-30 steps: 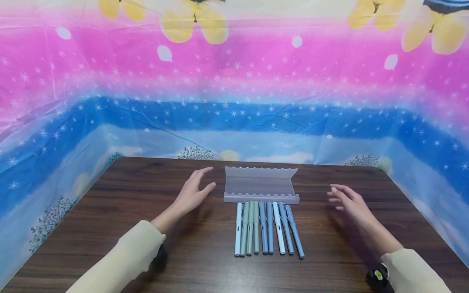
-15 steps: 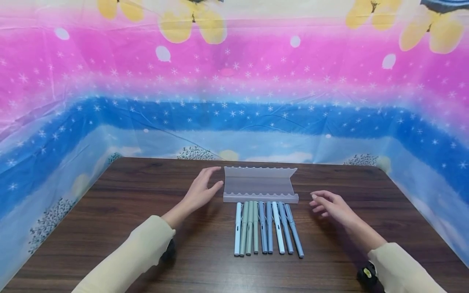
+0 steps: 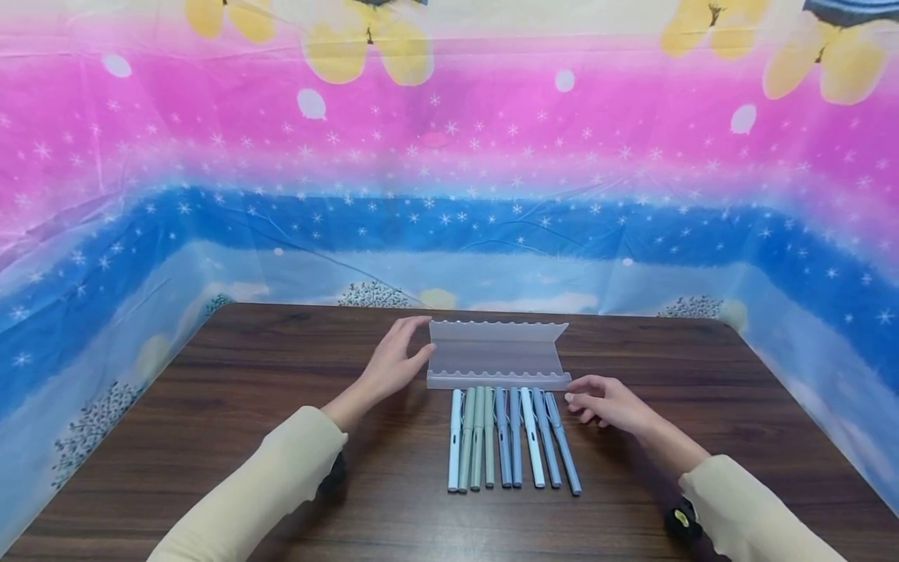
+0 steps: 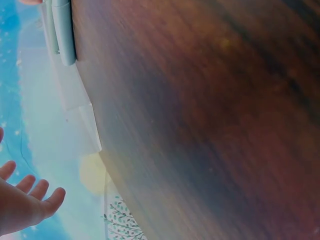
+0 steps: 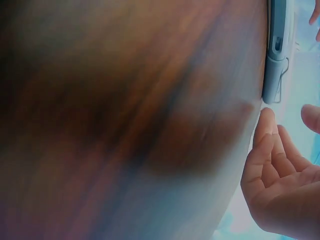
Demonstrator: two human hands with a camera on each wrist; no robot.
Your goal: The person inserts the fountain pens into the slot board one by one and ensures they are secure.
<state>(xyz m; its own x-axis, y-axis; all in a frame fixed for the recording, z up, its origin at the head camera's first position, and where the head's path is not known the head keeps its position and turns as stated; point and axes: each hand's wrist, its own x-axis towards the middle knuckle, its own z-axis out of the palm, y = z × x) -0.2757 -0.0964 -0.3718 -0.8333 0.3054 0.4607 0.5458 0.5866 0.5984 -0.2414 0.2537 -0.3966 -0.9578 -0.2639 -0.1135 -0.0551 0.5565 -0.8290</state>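
Note:
A translucent plastic pen holder [image 3: 495, 351] with scalloped edges lies on the table, its back panel raised. Right in front of it is a row of several capped pens [image 3: 516, 441] in pale blue, green and slate blue, side by side. My left hand [image 3: 395, 361] is at the holder's left end, thumb and fingers spread, fingertips right at its edge. By the holder's front right corner is my right hand [image 3: 609, 402], fingers loosely bent, close to the cap of the rightmost pen. In the right wrist view a slate pen [image 5: 277, 55] lies just beyond the fingertips.
The dark wood-grain table [image 3: 281, 351] reaches back to a printed cloth [image 3: 449, 226] hanging behind and along both sides. Each sleeve has a dark wrist device [image 3: 681, 519] under it.
Both hands have moved inward toward the holder, the left one to its left end and the right one leftward to its front right corner. Pens and holder stay put.

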